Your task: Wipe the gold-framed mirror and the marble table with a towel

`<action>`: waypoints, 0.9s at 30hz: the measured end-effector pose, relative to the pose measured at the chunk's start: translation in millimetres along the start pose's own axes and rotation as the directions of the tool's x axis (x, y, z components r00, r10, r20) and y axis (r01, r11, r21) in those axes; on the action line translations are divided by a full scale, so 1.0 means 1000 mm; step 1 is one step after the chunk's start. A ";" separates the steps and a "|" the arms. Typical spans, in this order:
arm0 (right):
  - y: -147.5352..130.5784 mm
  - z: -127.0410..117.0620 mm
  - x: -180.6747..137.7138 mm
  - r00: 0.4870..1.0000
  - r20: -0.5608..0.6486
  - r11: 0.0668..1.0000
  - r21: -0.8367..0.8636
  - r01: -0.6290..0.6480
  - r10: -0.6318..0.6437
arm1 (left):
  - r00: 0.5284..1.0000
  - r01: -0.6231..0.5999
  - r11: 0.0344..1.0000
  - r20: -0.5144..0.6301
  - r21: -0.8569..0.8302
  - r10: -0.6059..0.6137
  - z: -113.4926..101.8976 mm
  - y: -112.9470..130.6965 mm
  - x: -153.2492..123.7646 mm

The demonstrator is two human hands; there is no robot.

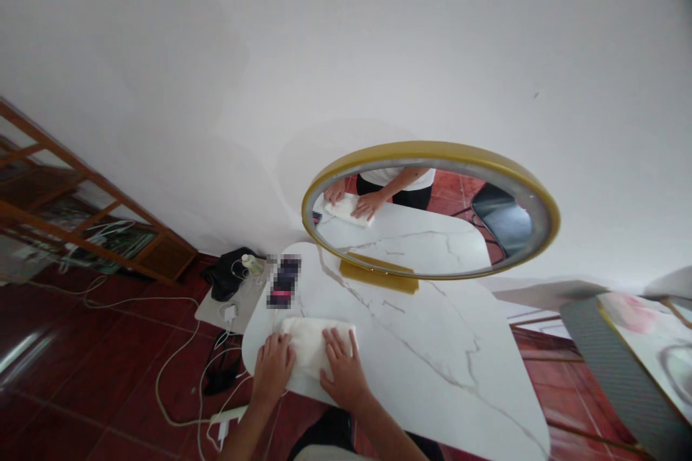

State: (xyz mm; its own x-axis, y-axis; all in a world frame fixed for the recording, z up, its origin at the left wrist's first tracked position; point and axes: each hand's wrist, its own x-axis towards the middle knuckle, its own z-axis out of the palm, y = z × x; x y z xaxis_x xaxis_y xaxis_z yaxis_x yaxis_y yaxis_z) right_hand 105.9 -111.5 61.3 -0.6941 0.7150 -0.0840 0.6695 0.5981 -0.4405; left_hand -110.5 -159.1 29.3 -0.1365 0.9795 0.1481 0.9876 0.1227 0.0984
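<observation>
A folded white cloth (311,349) lies flat near the left front edge of the marble-patterned table (411,367). My left hand (274,367) rests on the cloth's left end, its fingers slightly bent and pointing away from me. On the right part of the cloth, my right hand (343,371) presses down with its fingers stretched out and spread. Both hands and the cloth also appear in the round gold-framed mirror (400,230) that stands at the back of the table.
Beyond the cloth lies a blurred dark phone-like object (284,281). A low side stand (208,310) with a black bag (230,274), a small bottle (251,263) and cables is on the left. A grey chair (610,353) stands right; a wooden shelf (97,230) is far left.
</observation>
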 end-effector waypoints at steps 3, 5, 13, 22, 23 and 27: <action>0.011 0.000 -0.012 1.000 -0.024 1.000 -0.024 0.012 -0.012 | 0.992 -0.114 0.991 -0.069 -0.069 0.109 0.011 0.011 -0.003; 0.023 -0.002 -0.027 0.998 -0.055 0.999 -0.048 0.000 -0.003 | 0.980 -0.198 0.970 -0.061 -0.144 0.191 0.015 0.027 -0.005; 0.088 -0.010 -0.114 0.977 -0.182 0.964 -0.220 -0.149 0.110 | 0.889 -0.400 0.844 0.074 -0.358 0.453 -0.004 0.108 0.000; 0.101 0.006 -0.158 0.950 -0.211 0.943 -0.192 -0.272 0.231 | 0.780 -0.509 0.756 0.151 -0.412 0.608 0.003 0.133 0.000; 0.100 0.006 -0.156 0.950 -0.210 0.944 -0.190 -0.271 0.231 | 0.779 -0.511 0.757 0.152 -0.406 0.608 0.005 0.132 0.002; 0.101 -0.003 -0.138 0.945 -0.208 0.937 -0.191 -0.292 0.252 | 0.781 -0.525 0.761 0.140 -0.380 0.609 0.010 0.132 0.025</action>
State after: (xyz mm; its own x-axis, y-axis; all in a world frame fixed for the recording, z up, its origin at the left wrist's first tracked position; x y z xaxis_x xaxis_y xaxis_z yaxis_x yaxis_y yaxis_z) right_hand 270.3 -148.6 31.0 -0.4323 0.9017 -0.0038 0.8805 0.4212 -0.2178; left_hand 17.6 -117.2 35.8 0.5056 0.8620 0.0374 0.7938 -0.4817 0.3711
